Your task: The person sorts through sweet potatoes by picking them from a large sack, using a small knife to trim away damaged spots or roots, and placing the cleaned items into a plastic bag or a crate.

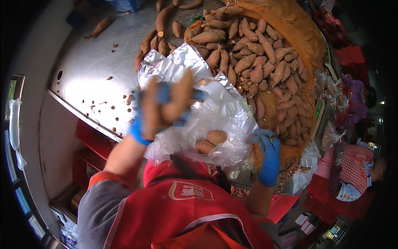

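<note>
My left hand (166,102), in a blue glove and blurred by motion, holds a sweet potato (180,95) above the clear plastic bag (227,109). A second long brown shape beside it looks like another sweet potato, but the blur hides its outline. Two sweet potatoes (216,137) lie at the near end of the bag, against my red apron (174,214). At the bag's right edge is my right hand (268,146), also blue-gloved, with its fingers bent together. Something small and pale shows between the fingertips; I cannot tell what it is.
An orange mesh sack (289,18) full of sweet potatoes (248,62) spreads across the right. More lie on the metal table (93,71), with scattered trimmed ends (117,119). A blue basket (122,4) stands at the far edge. To the right are filled bags (332,90) and other people.
</note>
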{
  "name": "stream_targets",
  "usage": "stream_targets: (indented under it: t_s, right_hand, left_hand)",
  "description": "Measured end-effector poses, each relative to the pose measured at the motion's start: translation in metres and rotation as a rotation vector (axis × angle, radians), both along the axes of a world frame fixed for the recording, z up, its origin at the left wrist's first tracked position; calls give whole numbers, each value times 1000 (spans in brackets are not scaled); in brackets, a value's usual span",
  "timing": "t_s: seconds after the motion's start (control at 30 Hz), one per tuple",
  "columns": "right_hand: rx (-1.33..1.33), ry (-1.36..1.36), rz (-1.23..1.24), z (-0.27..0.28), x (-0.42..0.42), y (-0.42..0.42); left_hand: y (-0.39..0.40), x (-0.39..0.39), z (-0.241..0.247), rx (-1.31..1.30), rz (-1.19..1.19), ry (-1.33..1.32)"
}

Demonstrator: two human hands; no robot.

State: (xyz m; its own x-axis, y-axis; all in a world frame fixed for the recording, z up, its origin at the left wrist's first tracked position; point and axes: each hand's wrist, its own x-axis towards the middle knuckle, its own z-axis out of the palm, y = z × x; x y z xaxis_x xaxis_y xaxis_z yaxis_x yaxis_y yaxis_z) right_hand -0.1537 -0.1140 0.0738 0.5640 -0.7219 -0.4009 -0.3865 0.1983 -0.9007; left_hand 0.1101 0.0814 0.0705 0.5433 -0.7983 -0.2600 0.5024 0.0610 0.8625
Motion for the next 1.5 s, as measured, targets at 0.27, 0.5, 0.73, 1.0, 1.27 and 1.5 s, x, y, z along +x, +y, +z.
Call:
stream_targets:
  t_s: [0.27, 0.5, 0.73, 1.0, 1.27, 1.5]
  right_hand:
    - [-50, 49, -102, -9, -16, -3]
    - [-132, -7, -137, -51, -14, -65]
    - [-227, 58, -278, -80, -7, -126]
    - [-657, 105, -344, -10, 72, -197]
    - [-786, 290, -139, -85, 68, -246]
    - [235, -330, -386, -104, 27, -153]
  left_hand:
    - [310, 77, -94, -104, 865, 142]
    - [354, 101, -129, 425, 1383, 378]
    - [255, 144, -56, 441, 1086, -725]
    - [21, 31, -14, 121, 209, -603]
    - [-56, -43, -23, -31, -416, -389]
    - [-81, -45, -30, -68, -478, -319]
